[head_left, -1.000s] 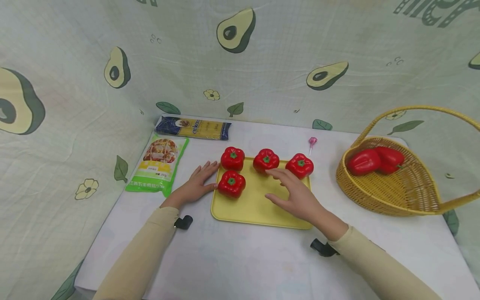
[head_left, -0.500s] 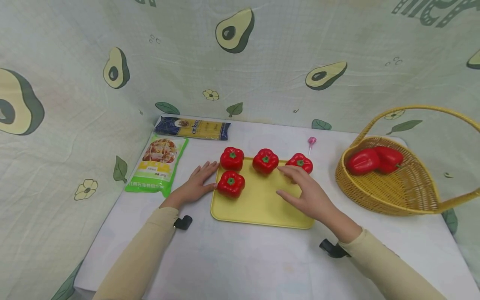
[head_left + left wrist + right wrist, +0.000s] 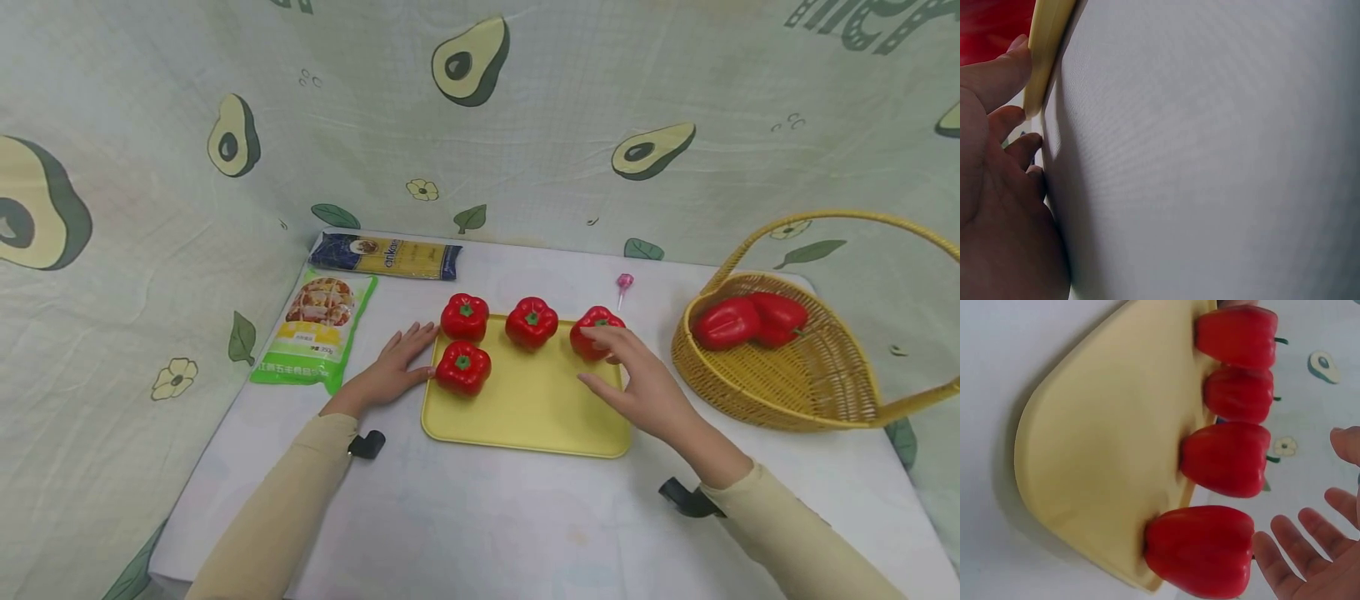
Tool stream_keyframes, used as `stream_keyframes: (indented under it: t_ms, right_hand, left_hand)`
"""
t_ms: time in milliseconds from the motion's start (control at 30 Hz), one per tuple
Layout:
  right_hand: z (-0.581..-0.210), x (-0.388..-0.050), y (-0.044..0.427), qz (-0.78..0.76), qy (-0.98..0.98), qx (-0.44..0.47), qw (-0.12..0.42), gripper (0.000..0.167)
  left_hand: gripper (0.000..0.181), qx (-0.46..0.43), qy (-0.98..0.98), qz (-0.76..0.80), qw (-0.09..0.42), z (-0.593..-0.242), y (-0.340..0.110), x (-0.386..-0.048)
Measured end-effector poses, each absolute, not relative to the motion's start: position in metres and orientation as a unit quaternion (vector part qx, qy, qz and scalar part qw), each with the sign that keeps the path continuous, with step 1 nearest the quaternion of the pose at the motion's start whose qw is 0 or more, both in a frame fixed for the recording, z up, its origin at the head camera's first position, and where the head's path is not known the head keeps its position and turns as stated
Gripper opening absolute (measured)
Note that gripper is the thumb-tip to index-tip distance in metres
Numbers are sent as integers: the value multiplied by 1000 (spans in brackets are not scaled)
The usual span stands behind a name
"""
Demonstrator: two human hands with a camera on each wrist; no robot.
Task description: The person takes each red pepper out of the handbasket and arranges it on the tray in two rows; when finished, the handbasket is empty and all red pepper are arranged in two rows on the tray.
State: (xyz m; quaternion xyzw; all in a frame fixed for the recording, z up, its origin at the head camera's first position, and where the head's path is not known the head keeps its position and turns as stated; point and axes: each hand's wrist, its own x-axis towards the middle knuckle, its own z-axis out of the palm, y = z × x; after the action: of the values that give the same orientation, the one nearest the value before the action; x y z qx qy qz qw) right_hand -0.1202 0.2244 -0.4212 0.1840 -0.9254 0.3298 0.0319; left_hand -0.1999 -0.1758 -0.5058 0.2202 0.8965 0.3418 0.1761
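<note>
Shifted right hand rightward over yellow tray, from back-middle bell pepper to back-right bell pepper, apparently favouring that one | fingers loosely spread there, gripping nothing, contact unclear | resting left hand, spread, on counter at tray's left rim, holding nothing

1 flat green-and-yellow plastic food bag, left; 1 long blue-and-yellow plastic packet behind it; 1 pink round-headed lollipop, right of both.
</note>
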Motion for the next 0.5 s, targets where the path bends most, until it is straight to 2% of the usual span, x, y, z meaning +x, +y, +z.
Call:
stream_keyframes:
  t_ms: [300, 500]
  right_hand:
    - [-416, -120, 246, 309, -932, 177, 67, 64]
    - [-409, -118, 260, 309, -938, 143, 61, 63]
  left_hand:
    - [76, 224, 896, 341, 175, -508, -176, -201]
    - [75, 225, 897, 340, 174, -509, -177, -202]
